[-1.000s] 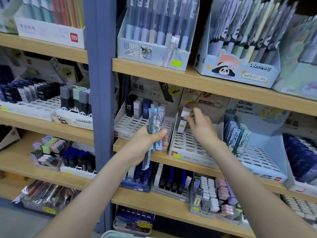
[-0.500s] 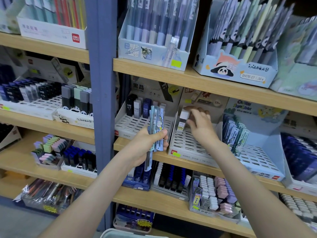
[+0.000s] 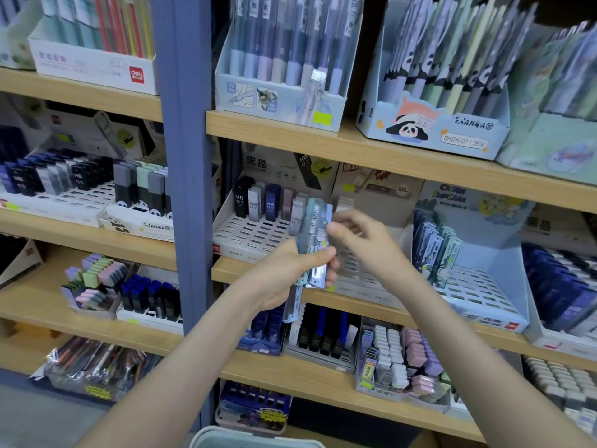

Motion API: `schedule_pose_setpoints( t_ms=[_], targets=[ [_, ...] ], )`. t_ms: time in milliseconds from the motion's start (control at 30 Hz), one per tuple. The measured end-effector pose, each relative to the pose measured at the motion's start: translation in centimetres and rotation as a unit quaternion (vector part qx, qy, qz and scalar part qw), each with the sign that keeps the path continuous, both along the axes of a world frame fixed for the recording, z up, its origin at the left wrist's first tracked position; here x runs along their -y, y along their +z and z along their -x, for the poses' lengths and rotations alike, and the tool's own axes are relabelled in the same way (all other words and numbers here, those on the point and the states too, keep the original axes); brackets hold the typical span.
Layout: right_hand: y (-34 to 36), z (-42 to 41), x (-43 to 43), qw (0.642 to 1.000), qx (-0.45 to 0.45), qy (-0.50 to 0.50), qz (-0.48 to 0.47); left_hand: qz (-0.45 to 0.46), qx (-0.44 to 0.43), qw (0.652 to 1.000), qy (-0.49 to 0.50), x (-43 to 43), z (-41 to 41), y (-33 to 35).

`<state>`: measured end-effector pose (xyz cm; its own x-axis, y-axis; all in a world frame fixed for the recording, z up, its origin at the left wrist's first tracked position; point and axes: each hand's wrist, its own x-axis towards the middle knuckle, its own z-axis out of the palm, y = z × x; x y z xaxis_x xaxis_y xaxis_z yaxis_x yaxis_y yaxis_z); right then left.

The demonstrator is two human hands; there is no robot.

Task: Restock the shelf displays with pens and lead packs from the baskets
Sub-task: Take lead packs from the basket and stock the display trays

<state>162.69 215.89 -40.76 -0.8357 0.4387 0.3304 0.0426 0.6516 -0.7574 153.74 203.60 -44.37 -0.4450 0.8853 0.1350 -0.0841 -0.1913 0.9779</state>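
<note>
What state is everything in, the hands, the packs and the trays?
Left hand: grips lead packs, upright.
Right hand: at the packs' top edge; grip blurred.
HB 0.7 tray: back row stocked, front slots bare.
Middle tray: mostly bare slots.
Blue tray: packs at left only.

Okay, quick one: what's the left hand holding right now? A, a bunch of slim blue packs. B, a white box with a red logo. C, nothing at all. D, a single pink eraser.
A: the left hand has its thumb and fingers curled round a bunch of slim blue packs, held upright in front of the white slotted tray.
</note>
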Motion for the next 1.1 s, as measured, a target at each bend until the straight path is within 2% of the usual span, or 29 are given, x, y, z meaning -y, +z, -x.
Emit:
schedule_pose_setpoints(
  t_ms=[67,200,333,433,467,533,567,633,667,700,767,833,867,933,1000,1100],
  targets=[
    [0.2,-0.9,0.8,0.992,0.016,0.059,0.108,-0.003,-0.034,0.999,-0.026,-0.2,-0.6,0.2],
    [0.5,-3.1,0.4,0.981,0.002,0.056,0.184,0.003,-0.018,0.999,-0.049,-0.7,-2.1,0.8],
    [0.3,-5.4,-1.5,0.978,-0.074,-0.043,0.191,0.021,0.02,0.998,-0.064,-1.3,-3.4,1.0],
    [0.1,-7.2,-2.1,0.976,-0.084,-0.036,0.195,0.035,-0.026,0.996,-0.072,-2.1,-4.6,1.2],
    [0.0,-7.9,-2.3,0.983,-0.079,-0.05,0.157,0.044,-0.052,0.995,-0.068,-2.4,-5.1,1.3],
    [-0.4,-9.4,-3.4,0.99,-0.068,-0.119,-0.036,0.059,-0.101,0.991,-0.067,-2.9,-6.0,1.6],
    [-0.4,-10.2,-4.1,0.975,-0.063,-0.142,-0.156,0.059,-0.117,0.988,-0.076,-3.1,-6.3,1.7],
    [-0.5,-11.4,-5.3,0.914,-0.061,-0.144,-0.375,0.058,-0.141,0.984,-0.09,-3.5,-6.8,2.0],
    [-0.6,-11.8,-5.9,0.881,-0.058,-0.135,-0.45,0.061,-0.149,0.983,-0.091,-3.7,-7.0,2.2],
    [-0.7,-12.2,-6.2,0.859,-0.05,-0.116,-0.497,0.067,-0.154,0.981,-0.094,-3.9,-7.2,2.4],
    [-1.0,-12.7,-6.8,0.852,-0.021,-0.048,-0.52,0.089,-0.155,0.978,-0.105,-4.4,-7.7,2.5],
    [-1.1,-13.2,-7.3,0.864,0.013,-0.025,-0.502,0.097,-0.122,0.981,-0.113,-4.7,-8.2,2.5],
    [-1.1,-13.5,-7.5,0.882,0.029,-0.039,-0.468,0.092,-0.083,0.987,-0.103,-4.9,-8.3,2.4],
    [-1.1,-14.2,-7.7,0.936,0.05,-0.078,-0.339,0.079,-0.02,0.995,-0.05,-5.1,-8.1,2.3],
    [-1.1,-14.5,-7.7,0.977,0.009,-0.123,-0.174,0.071,0.004,0.997,-0.01,-5.2,-7.8,2.2],
    [-1.6,-13.8,-7.4,0.986,-0.063,-0.153,-0.006,0.064,0.016,0.998,0.003,-5.5,-7.7,1.7]
  ],
)
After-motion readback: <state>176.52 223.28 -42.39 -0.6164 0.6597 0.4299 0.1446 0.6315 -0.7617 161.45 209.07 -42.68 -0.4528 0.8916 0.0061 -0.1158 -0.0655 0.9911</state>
